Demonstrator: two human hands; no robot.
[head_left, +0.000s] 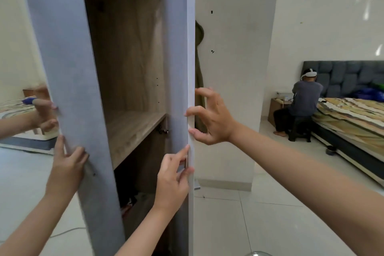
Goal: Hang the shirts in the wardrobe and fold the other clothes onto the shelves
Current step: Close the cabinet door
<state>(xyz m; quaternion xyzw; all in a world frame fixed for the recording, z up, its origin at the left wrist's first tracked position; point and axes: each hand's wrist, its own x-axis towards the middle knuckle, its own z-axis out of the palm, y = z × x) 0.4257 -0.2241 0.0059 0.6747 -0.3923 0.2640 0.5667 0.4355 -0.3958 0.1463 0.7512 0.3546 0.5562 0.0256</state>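
Currently, I log left hand [66, 164] clamped on grey laminate left wardrobe door [68, 58], right hand [209, 118] pinching matching right door [174, 48] edge.

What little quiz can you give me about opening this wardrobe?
1. True or false: the right hand holds a shirt.
2. What does the left hand grip? A the left door, B a hanger, C a pillow.
3. Fill in: the shelf inside the wardrobe looks like ____.
Key: 1 false, it grips the right door at its edge; 2 A; 3 wood.
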